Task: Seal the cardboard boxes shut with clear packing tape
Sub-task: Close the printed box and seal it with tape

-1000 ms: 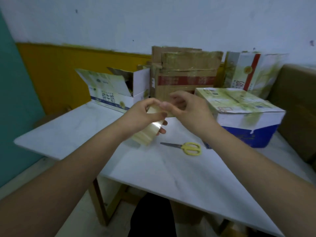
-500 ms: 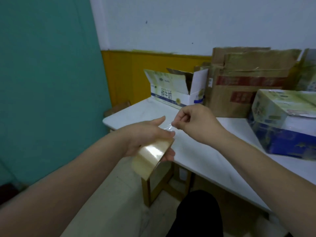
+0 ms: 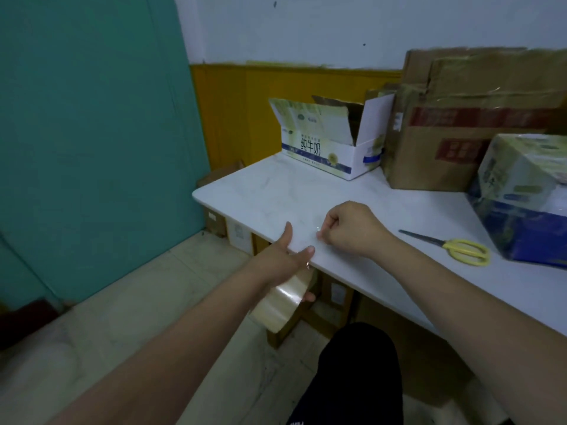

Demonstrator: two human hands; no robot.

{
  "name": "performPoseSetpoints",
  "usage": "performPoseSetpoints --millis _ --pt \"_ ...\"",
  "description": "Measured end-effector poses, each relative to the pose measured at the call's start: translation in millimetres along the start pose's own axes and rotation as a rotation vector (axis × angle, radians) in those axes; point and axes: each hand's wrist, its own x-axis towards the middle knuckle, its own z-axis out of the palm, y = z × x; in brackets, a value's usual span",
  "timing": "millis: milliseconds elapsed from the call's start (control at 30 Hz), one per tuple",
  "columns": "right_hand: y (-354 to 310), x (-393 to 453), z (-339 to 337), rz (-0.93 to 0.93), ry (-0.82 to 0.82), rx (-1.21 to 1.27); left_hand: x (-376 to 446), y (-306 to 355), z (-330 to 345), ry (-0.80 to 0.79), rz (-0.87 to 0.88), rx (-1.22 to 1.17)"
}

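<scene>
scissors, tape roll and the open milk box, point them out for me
scissors [image 3: 468, 250]: head view, on the yellow handles.
tape roll [image 3: 280, 305]: head view, on the shiny outer face below the left hand.
open milk box [image 3: 316, 148]: head view, on the printed front wall.

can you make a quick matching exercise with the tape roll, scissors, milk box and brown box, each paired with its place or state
Things:
1. tape roll
2. scissors
3. milk box
4. brown box

Places or states:
A. flaps open, at the table's far left
B. held in the left hand, below the table edge
C. against the wall, right of the milk box
D. flat on the table, right of the right hand

Pairs: 1-B, 2-D, 3-A, 4-C
</scene>
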Motion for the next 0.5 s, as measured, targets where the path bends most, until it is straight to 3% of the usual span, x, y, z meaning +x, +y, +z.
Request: performPoseSetpoints --millis 167,367,500 --pt "-1 14 4 -0.031 -0.062 -0.186 13 -2 2 0.107 0.031 0.223" --pt "2 23 -3 -0.01 -0.175 -0.478 32 5 -6 0.224 0.008 0.321" --pt "13 10 -1 -0.031 -0.041 -0.392 39 15 -9 0.221 -0.042 0.465"
